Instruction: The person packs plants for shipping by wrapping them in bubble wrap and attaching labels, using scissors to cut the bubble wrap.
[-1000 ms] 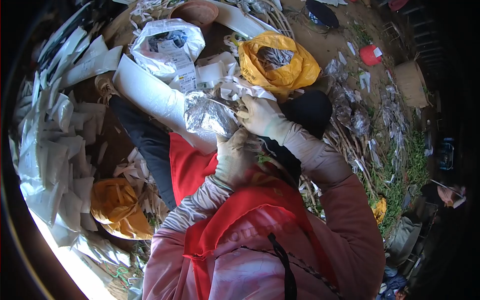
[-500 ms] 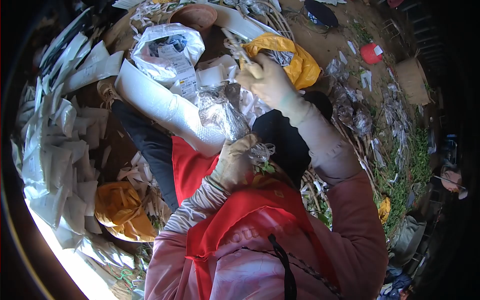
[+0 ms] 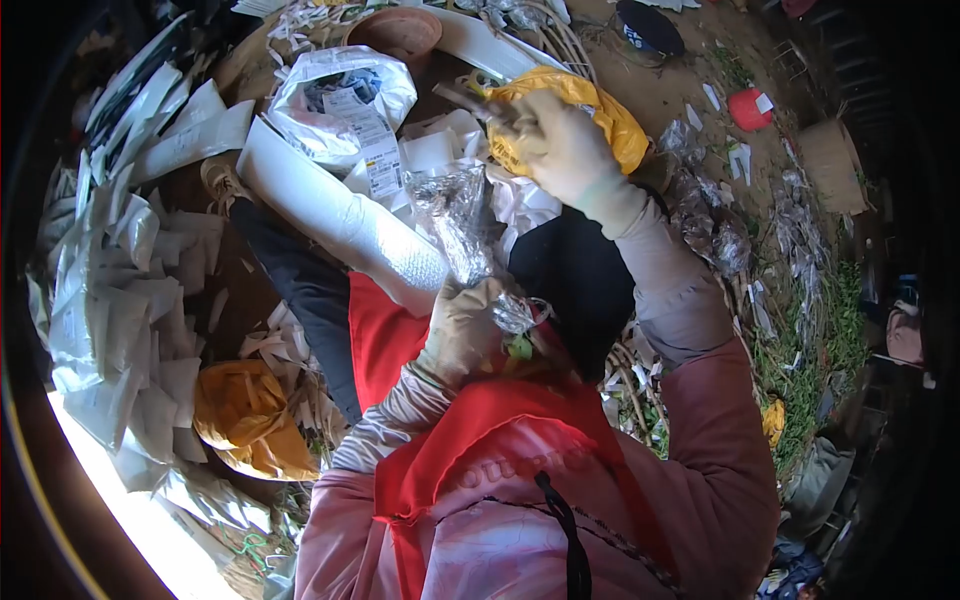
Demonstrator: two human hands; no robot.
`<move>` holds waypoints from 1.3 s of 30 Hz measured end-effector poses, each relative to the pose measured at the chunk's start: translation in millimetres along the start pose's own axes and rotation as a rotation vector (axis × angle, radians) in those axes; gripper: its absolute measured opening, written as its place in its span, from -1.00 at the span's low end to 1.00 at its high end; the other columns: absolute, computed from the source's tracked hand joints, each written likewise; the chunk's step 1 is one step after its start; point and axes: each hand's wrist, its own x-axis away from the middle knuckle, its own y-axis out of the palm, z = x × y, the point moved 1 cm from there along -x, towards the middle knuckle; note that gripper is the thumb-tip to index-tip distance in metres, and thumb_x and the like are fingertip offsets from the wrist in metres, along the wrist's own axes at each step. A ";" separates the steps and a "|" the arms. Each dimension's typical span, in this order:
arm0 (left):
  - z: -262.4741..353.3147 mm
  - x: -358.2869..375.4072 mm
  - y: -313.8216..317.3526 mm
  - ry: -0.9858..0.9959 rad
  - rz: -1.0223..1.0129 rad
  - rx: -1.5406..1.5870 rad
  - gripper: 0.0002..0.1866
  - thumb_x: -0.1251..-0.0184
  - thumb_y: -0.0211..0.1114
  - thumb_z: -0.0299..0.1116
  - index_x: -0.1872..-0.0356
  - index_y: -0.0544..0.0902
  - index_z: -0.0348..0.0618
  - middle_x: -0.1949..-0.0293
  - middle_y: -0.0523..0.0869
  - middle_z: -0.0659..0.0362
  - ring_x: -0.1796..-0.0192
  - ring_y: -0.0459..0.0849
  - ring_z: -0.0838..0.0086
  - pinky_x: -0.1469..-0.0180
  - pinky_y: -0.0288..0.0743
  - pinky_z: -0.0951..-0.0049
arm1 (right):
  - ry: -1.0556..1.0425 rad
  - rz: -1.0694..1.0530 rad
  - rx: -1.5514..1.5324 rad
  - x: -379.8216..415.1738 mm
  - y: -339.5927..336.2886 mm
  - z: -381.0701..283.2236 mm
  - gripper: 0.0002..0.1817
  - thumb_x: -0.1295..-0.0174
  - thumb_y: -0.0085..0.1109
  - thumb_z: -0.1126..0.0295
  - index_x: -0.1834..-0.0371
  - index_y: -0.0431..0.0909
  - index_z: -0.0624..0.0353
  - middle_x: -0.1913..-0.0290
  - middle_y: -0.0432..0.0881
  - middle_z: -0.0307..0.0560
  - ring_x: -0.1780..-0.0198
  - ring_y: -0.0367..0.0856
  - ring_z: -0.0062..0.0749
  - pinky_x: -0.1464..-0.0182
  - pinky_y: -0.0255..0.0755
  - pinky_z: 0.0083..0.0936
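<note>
My left hand point(image 3: 464, 322), in a pale work glove, is closed around the narrow part of a bundle wrapped in clear plastic point(image 3: 452, 218). Something dark shows inside the crinkled film, and green leaves point(image 3: 519, 347) stick out near its lower end. My right hand point(image 3: 568, 150), gloved too, is raised over the front of a yellow plastic bag point(image 3: 612, 118). Its fingers are closed on a brown stick-like thing point(image 3: 465, 98) that points to the left; blur hides its exact kind. Just left of the bundle runs a long roll of white bubble wrap point(image 3: 335, 215).
A white sack point(image 3: 292, 122) with a printed label stands ahead, beside a terracotta pot point(image 3: 408, 35). White plastic packets point(image 3: 105, 325) pile up at left, above an orange bag point(image 3: 245, 415). Scraps of clear film point(image 3: 725, 238), a red object point(image 3: 748, 110) and a cardboard box point(image 3: 832, 165) lie at right.
My right hand has moved slightly right and up with the stick-like thing, which now points more level. The plastic-wrapped bundle stands a little more upright in my left hand.
</note>
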 end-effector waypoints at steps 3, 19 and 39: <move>-14.8 -5.5 -5.7 -0.255 0.249 0.968 -0.83 -0.41 0.04 -0.30 0.21 0.46 -0.20 0.25 0.54 0.12 0.14 0.56 0.34 -0.11 0.45 0.19 | 0.127 0.154 0.155 10.1 -7.8 32.9 -0.71 -0.11 0.18 0.32 0.19 0.37 0.21 0.42 0.58 0.16 0.33 0.60 0.09 0.30 0.45 -0.18; 6.9 -21.6 -32.8 -0.097 0.136 1.057 -0.62 -0.05 0.39 -0.30 0.16 0.47 -0.23 0.40 0.45 0.18 0.35 0.52 0.40 0.13 0.54 0.30 | -0.265 0.060 -0.018 75.8 34.2 -11.3 -0.25 0.25 0.33 0.51 -0.14 0.27 0.19 0.04 0.40 0.03 -0.07 0.36 0.02 -0.18 0.22 -0.11; 6.1 -24.7 -14.0 -0.182 0.501 0.483 -0.59 -0.18 0.28 -0.42 0.00 0.31 -0.17 0.38 0.49 0.19 0.43 0.53 0.46 0.35 0.52 0.42 | -0.240 -0.295 0.525 5.3 -15.1 -44.1 -0.54 -0.06 0.24 0.14 0.07 0.40 0.19 0.11 0.53 0.08 0.10 0.59 -0.07 0.04 0.42 -0.17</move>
